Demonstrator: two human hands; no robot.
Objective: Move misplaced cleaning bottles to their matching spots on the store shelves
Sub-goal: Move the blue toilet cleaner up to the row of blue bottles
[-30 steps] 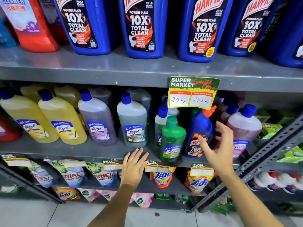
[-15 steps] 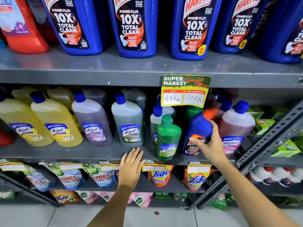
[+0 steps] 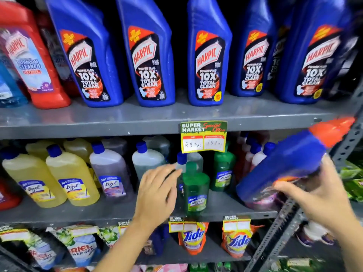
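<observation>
Two hands at the store shelves, head view: right hand [image 3: 322,195] wrapped around a small blue Harpic bottle [image 3: 284,165] with an orange cap [image 3: 334,128], tilted, held clear of the middle shelf [image 3: 110,211] at right, below the upper shelf [image 3: 137,118] with its row of large Harpic bottles [image 3: 206,61]. Left hand [image 3: 159,191] open and empty, near the green Lizol bottle [image 3: 196,191]. Possible trouble: that hand nudging the green bottle over; the blurred, tilted bottle clipping the price tag [image 3: 204,136]. Half a second earlier: bottle on the middle shelf, left hand lower, on the shelf edge.

Motion-blurred blue bottle [image 3: 284,165], its label hidden under right hand [image 3: 322,195].
</observation>
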